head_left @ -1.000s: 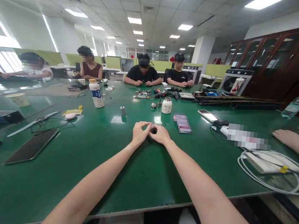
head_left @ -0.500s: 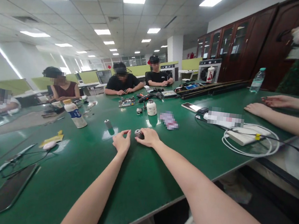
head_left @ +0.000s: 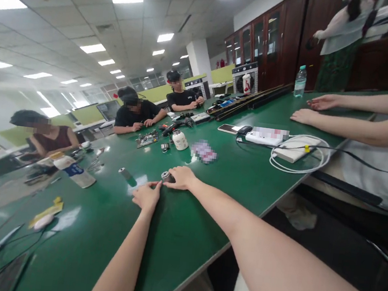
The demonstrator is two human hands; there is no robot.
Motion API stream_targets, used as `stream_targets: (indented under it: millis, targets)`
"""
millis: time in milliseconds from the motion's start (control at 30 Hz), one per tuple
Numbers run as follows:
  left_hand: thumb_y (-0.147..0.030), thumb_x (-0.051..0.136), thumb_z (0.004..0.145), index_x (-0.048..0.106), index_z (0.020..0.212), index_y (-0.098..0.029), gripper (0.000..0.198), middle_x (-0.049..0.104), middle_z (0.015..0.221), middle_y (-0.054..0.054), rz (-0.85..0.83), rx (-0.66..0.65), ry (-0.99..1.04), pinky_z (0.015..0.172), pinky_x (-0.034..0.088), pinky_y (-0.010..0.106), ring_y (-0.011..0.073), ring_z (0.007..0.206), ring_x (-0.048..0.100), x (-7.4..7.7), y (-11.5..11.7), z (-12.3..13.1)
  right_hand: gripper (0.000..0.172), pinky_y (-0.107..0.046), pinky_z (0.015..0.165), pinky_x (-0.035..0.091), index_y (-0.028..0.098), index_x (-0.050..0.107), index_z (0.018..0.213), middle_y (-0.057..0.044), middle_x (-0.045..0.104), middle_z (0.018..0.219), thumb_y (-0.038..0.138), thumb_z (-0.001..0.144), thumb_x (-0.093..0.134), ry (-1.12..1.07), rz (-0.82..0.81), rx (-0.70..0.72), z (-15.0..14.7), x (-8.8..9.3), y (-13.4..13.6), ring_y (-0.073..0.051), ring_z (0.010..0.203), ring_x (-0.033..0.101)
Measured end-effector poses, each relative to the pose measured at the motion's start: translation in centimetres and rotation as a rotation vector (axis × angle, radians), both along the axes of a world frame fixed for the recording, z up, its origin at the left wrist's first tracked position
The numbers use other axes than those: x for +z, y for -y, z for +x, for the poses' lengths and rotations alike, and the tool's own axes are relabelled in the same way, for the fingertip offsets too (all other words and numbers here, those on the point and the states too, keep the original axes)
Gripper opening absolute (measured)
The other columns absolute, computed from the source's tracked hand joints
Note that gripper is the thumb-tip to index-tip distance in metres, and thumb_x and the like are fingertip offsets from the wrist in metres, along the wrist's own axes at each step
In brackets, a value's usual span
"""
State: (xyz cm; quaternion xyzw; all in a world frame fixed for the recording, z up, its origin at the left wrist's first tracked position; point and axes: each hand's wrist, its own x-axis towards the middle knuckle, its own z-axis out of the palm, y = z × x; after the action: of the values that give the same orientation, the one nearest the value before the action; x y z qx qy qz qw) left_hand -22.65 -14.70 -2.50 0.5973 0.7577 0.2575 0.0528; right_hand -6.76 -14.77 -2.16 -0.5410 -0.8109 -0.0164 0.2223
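Near the middle of the green table (head_left: 199,217), my right hand (head_left: 182,178) curls around a short grey metal cylinder (head_left: 165,177) that stands upright with its ringed top facing up. My left hand (head_left: 147,196) is just to the left and nearer to me. Its thumb and index finger come together in a pinch beside the cylinder; whatever lies between them is too small to make out. A second, slimmer grey metal cylinder (head_left: 125,175) stands on the table beyond my left hand.
A white jar (head_left: 179,140) and a circuit board (head_left: 147,139) lie beyond my hands. A milk bottle (head_left: 76,171) stands left. To the right are a coiled white cable (head_left: 273,162), a power bank (head_left: 294,151) and a co-worker's hands (head_left: 305,116). Other people sit across the table.
The view has swung to the right, so the table's things appear further left. My right hand stays around the metal cylinder, and my left hand stays pinched close by.
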Motion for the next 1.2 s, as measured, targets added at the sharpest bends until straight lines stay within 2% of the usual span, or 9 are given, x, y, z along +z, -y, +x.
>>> stream_targets:
  millis: [100,200,267,433,633,933,1100,1200]
  targets:
    - [-0.047,0.064,0.083,0.077,0.093,-0.027,0.026,0.072,0.112,0.013,0.142,0.001,0.082,0.101,0.039,0.059,0.0400,0.122,0.049,0.1,0.3,0.1,0.054,-0.036,0.091,0.047,0.013,0.063,0.116,-0.015,0.069,0.118,0.061,0.092,0.054,0.017,-0.015,0.008,0.3,0.2,0.1,-0.028,0.111,0.064]
    - [-0.043,0.059,0.088,0.076,0.093,-0.023,0.026,0.074,0.107,0.011,0.437,-0.152,0.242,0.102,0.044,0.048,0.0314,0.115,0.058,0.0,0.4,0.3,0.051,-0.035,0.090,0.046,0.016,0.065,0.112,-0.013,0.070,0.114,0.062,0.094,0.051,0.000,-0.027,0.006,0.4,0.2,0.1,-0.027,0.109,0.064]
    - [-0.042,0.059,0.088,0.075,0.094,-0.022,0.026,0.075,0.102,0.008,0.521,-0.274,0.353,0.098,0.048,0.042,0.0260,0.105,0.065,-0.3,0.4,0.6,0.049,-0.034,0.090,0.046,0.017,0.066,0.110,-0.012,0.071,0.112,0.060,0.094,0.050,-0.010,-0.028,-0.002,0.3,0.2,-0.1,-0.026,0.108,0.064]
    - [-0.038,0.063,0.086,0.075,0.093,-0.020,0.023,0.078,0.092,0.005,0.476,-0.443,0.548,0.087,0.055,0.034,0.0201,0.088,0.072,-1.2,0.1,2.0,0.036,-0.034,0.090,0.046,0.016,0.066,0.107,-0.013,0.069,0.113,0.047,0.096,0.051,-0.002,-0.042,-0.009,-0.2,-0.1,-0.5,-0.025,0.108,0.062]
    - [-0.037,0.065,0.086,0.075,0.095,-0.019,0.023,0.078,0.094,0.006,0.476,-0.437,0.666,0.080,0.057,0.030,0.0188,0.087,0.073,-1.3,-0.2,2.2,0.040,-0.036,0.093,0.045,0.015,0.066,0.105,-0.014,0.068,0.112,0.050,0.097,0.048,0.005,-0.060,0.006,-0.2,-0.3,-0.6,-0.026,0.109,0.061]
    - [-0.041,0.065,0.084,0.078,0.094,-0.020,0.026,0.078,0.093,0.005,0.468,-0.404,0.566,0.075,0.055,0.029,0.0161,0.074,0.066,-1.4,-0.4,2.0,0.039,-0.037,0.093,0.045,0.014,0.065,0.110,-0.015,0.067,0.114,0.047,0.098,0.048,0.027,-0.068,-0.007,-0.4,0.1,-0.1,-0.027,0.110,0.061]
    - [-0.032,0.062,0.086,0.079,0.095,-0.021,0.021,0.076,0.094,0.006,0.499,-0.467,0.481,0.079,0.054,0.031,0.0162,0.077,0.064,-1.4,-0.2,1.8,0.044,-0.040,0.094,0.044,0.011,0.064,0.113,-0.017,0.067,0.115,0.048,0.099,0.044,0.090,-0.050,0.008,-0.3,0.2,-0.1,-0.029,0.111,0.060]
    - [-0.034,0.063,0.087,0.078,0.100,-0.022,0.023,0.074,0.096,0.006,0.477,-0.496,0.507,0.077,0.053,0.030,0.0158,0.077,0.063,-1.4,-0.2,1.7,0.047,-0.041,0.096,0.043,0.011,0.064,0.115,-0.018,0.066,0.117,0.050,0.100,0.042,0.111,-0.035,0.010,-0.2,0.1,-0.2,-0.030,0.114,0.058]
